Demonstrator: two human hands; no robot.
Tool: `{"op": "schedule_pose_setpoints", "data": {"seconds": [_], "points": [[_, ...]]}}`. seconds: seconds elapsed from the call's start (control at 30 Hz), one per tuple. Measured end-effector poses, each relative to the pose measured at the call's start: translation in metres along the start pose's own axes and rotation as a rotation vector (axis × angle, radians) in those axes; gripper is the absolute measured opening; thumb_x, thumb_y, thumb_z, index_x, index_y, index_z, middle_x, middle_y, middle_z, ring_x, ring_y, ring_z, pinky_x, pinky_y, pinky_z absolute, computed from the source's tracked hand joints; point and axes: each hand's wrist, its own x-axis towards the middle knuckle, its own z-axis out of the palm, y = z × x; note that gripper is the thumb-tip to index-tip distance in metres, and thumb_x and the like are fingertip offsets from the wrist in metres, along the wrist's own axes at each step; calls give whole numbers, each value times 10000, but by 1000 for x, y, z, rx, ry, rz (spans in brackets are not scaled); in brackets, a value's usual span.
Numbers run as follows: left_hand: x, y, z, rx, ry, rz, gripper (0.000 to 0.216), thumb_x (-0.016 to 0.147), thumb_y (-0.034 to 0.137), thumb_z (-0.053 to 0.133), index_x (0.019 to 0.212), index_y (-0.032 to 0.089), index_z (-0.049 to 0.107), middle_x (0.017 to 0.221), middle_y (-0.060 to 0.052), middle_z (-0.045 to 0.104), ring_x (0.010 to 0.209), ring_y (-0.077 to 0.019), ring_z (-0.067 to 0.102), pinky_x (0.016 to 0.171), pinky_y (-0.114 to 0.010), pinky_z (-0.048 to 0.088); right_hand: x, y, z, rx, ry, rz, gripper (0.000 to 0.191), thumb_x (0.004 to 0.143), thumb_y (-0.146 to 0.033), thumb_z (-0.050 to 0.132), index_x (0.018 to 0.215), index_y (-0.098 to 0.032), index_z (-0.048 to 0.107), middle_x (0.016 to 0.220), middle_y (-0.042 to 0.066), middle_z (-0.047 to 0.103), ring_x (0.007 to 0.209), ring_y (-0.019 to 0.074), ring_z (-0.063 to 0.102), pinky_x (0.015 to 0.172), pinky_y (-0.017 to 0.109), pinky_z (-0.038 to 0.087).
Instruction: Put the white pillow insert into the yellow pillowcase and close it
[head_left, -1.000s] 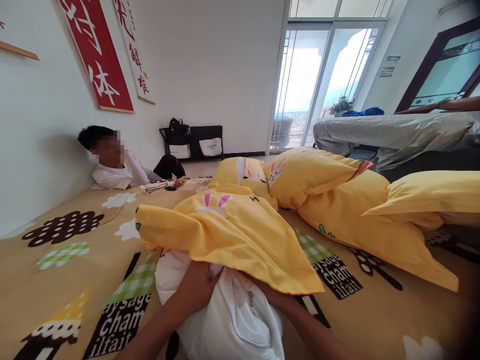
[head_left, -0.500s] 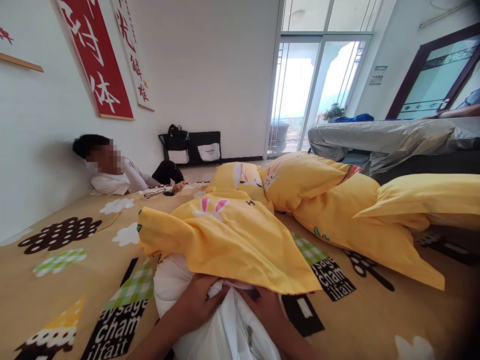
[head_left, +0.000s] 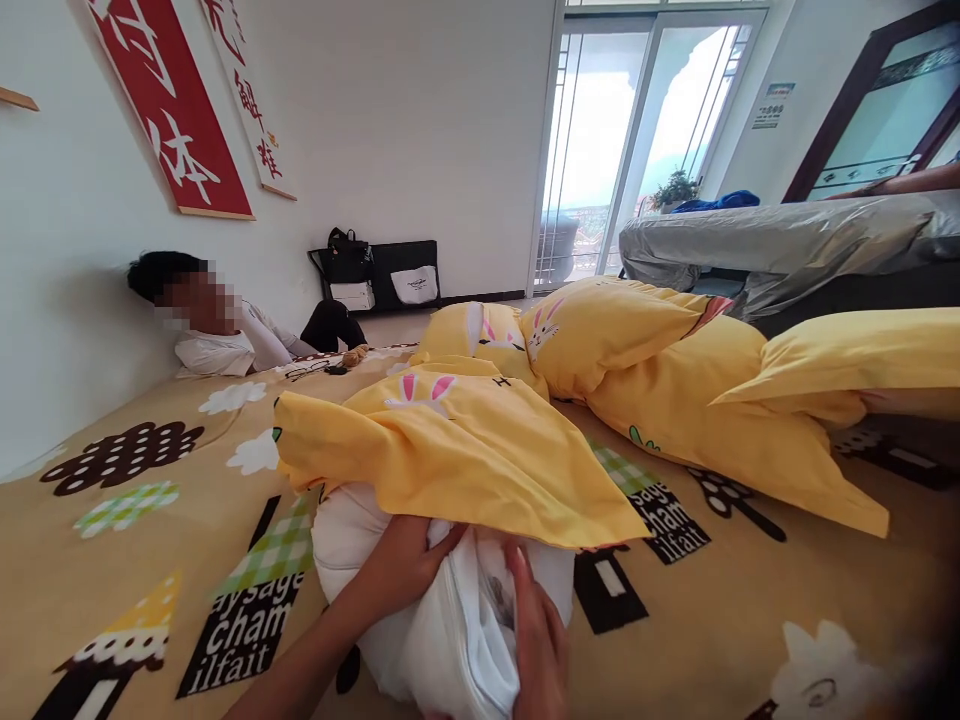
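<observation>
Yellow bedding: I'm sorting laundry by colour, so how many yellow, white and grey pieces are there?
Yellow: 3, the near cover, the long bunched cover, the pillow
White: 1, the pillow insert
Grey: 1, the sheet
Total: 5

A pillow (head_left: 442, 640) lies on the bed (head_left: 112, 540) nearest the camera, its far end tucked in a pillowcase (head_left: 457, 455). The left hand (head_left: 401, 565) rests on its left side, the right hand (head_left: 536, 640) on its right. Behind, a duvet (head_left: 675, 390) stretches rightward. A person (head_left: 225, 335) sits behind the bed's far left edge, against the wall (head_left: 75, 300).
</observation>
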Motion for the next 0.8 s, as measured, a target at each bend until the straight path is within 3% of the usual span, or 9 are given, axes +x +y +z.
{"op": "schedule_pose_setpoints", "data": {"seconds": [0.1, 0.23, 0.33, 0.43, 0.57, 0.67, 0.73, 0.8], "points": [[3, 5, -11, 25, 13, -44, 404, 798, 410, 575, 1128, 180, 609, 1163, -125, 640, 1171, -302, 531, 1087, -486, 333, 10, -1, 30, -107, 99, -53, 819, 875, -402, 552, 1530, -130, 142, 1268, 214, 565, 1125, 379, 561, 889, 525, 462], [-7, 17, -31, -66, -13, -44, 305, 774, 374, 603, 988, 158, 636, 957, -90, 683, 942, -255, 624, 876, -385, 505, 6, 15, 49, -204, 178, -142, 528, 948, -229, 399, 1471, -174, 342, 862, 107, 668, 761, 249, 633, 713, 396, 469], [-19, 30, -46, 57, 14, 109, 282, 864, 391, 546, 1025, 183, 647, 1057, -83, 674, 1035, -229, 599, 916, -330, 478, 1, 23, 49, -194, 141, -155, 416, 958, -195, 372, 1350, -187, 512, 731, 61, 618, 658, 207, 583, 678, 365, 435], [-19, 37, -60, 424, 138, 330, 303, 920, 312, 467, 1169, 199, 597, 1227, -99, 604, 1165, -220, 526, 983, -332, 414, 2, 25, 43, -191, 108, -213, 349, 958, -196, 391, 1218, -189, 624, 685, 50, 583, 638, 192, 556, 648, 337, 412], [17, 29, -73, 946, 271, 540, 410, 947, 284, 417, 1349, 235, 481, 1487, -135, 368, 1357, -278, 343, 1085, -469, 233, 7, 24, 40, -204, 98, -225, 330, 955, -153, 393, 1102, -183, 688, 621, 27, 532, 603, 174, 531, 618, 313, 391], [57, 19, -81, 1082, 381, 557, 487, 940, 388, 456, 1409, 265, 404, 1548, -161, 232, 1410, -311, 242, 1081, -511, 170, 5, 24, 42, -213, 130, -244, 333, 957, -140, 382, 1088, -171, 686, 628, 25, 537, 601, 166, 529, 623, 311, 391], [81, 17, -83, 1063, 483, 565, 618, 893, 506, 507, 1425, 223, 367, 1518, -202, 275, 1400, -330, 255, 1076, -511, 162, 4, 26, 44, -237, 139, -267, 334, 958, -146, 375, 1090, -176, 680, 628, 25, 545, 592, 167, 531, 615, 310, 389], [95, 22, -81, 1060, 428, 592, 670, 847, 578, 540, 1366, 171, 427, 1381, -213, 466, 1307, -335, 395, 1060, -508, 192, 2, 28, 45, -277, 136, -286, 333, 948, -132, 380, 1080, -191, 681, 608, 19, 543, 573, 169, 532, 600, 307, 384]]}}
